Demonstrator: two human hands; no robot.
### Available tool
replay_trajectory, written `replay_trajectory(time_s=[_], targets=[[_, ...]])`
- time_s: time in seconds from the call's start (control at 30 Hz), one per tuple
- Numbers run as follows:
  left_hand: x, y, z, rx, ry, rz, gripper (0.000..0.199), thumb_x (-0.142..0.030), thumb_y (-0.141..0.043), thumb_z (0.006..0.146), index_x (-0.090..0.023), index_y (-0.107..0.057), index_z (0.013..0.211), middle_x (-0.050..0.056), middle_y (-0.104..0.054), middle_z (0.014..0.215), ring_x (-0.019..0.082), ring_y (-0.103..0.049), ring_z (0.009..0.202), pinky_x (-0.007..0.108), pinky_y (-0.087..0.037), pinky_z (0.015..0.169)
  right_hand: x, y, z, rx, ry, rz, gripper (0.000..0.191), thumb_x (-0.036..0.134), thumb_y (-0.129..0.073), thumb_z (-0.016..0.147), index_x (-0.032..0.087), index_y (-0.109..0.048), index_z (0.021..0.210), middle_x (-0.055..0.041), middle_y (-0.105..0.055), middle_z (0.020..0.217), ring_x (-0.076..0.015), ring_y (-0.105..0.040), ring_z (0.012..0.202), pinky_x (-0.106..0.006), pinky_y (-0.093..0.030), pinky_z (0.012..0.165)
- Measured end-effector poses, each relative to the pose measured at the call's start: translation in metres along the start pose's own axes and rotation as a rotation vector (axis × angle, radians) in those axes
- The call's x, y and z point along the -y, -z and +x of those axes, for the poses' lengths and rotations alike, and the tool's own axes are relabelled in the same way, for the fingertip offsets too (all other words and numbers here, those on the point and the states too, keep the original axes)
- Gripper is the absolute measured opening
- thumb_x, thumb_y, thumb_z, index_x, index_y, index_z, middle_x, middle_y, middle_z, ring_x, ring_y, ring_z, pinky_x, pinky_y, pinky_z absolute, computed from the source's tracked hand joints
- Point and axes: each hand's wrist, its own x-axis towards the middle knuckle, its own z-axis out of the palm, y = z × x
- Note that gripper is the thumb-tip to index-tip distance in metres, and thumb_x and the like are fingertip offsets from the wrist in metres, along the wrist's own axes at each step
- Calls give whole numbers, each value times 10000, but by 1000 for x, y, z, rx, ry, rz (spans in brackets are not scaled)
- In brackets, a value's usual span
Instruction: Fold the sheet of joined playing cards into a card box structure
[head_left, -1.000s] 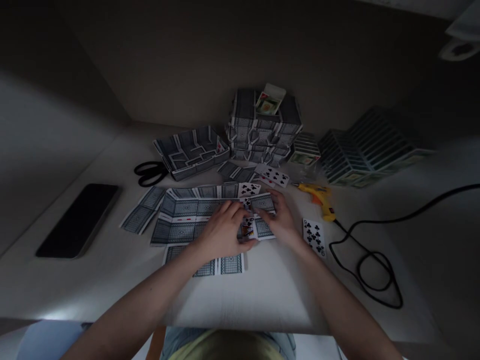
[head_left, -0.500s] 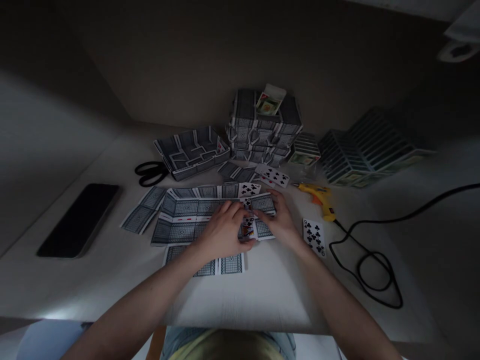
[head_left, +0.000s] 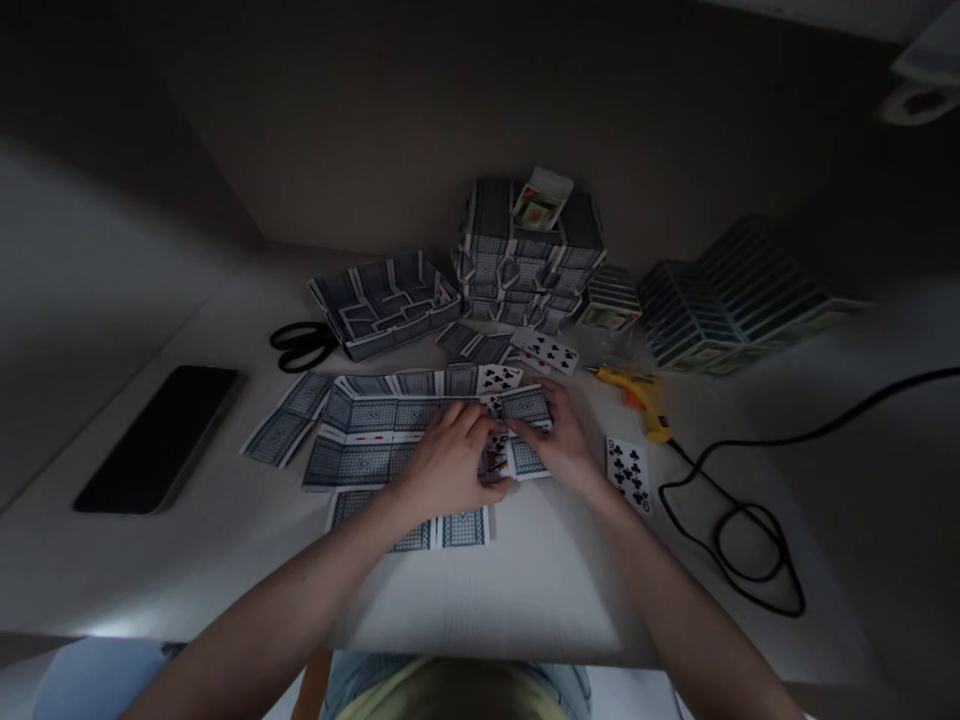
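A panel of joined playing cards point(head_left: 367, 462), mostly blue patterned backs up, lies in front of me with its left end and far side folded upward. My left hand point(head_left: 448, 455) rests over its middle, fingers bent onto the cards and thumb near the front edge, holding it. At the right end, my right hand point(head_left: 559, 440) grips the panel, with its thumb on top and fingers around the outer edge. Between both hands, face cards point(head_left: 497, 458) show, partly covered by fingers. Another strip of cards point(head_left: 465, 528) sticks out below the panel, under my left forearm.
Behind stand an open card tray point(head_left: 397, 345), a card-built box point(head_left: 491, 250) with a card packet point(head_left: 541, 200) on top, and stacked packs point(head_left: 750, 290). Around lie black scissors point(head_left: 304, 345), a phone point(head_left: 157, 440), a yellow glue gun point(head_left: 637, 395) with looping cable point(head_left: 705, 540), and loose cards point(head_left: 628, 475).
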Motion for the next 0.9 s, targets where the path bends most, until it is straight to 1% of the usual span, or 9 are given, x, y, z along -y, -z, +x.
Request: replay_trajectory(time_s=[0.4, 0.57, 0.77, 0.9], targets=[[0, -1, 0, -3, 2, -4, 455, -403, -648, 592, -154, -523, 951, 92, -508, 1013, 272, -426, 984, 417, -384, 852, 2, -1, -1, -5, -20, 2, 619, 232, -631, 618, 203, -369, 1178, -82, -549, 1081, -205, -560, 939, -351, -462, 806], [0, -1, 0, -12, 7, -30, 447, -389, -653, 592, -160, -524, 954, 82, -510, 985, 260, -434, 970, 398, -396, 829, 3, -1, -1, 0, -39, 4, 615, 228, -622, 621, 208, -364, 1179, -74, -555, 1069, -204, -568, 925, -351, -469, 793], [0, 0, 0, -11, 9, -25, 431, -404, -659, 581, -165, -525, 914, 88, -509, 998, 268, -431, 981, 417, -379, 855, 4, -1, -2, -4, 4, -59, 619, 222, -615, 624, 206, -360, 1188, -78, -543, 1103, -212, -550, 965, -358, -455, 819], [0, 0, 0, -3, 11, -22, 428, -413, -644, 592, -168, -524, 922, 88, -507, 989, 272, -430, 973, 419, -388, 839, 4, 0, -2, 5, 21, -70, 632, 224, -617, 630, 210, -350, 1202, -79, -540, 1110, -216, -546, 972, -365, -454, 825]])
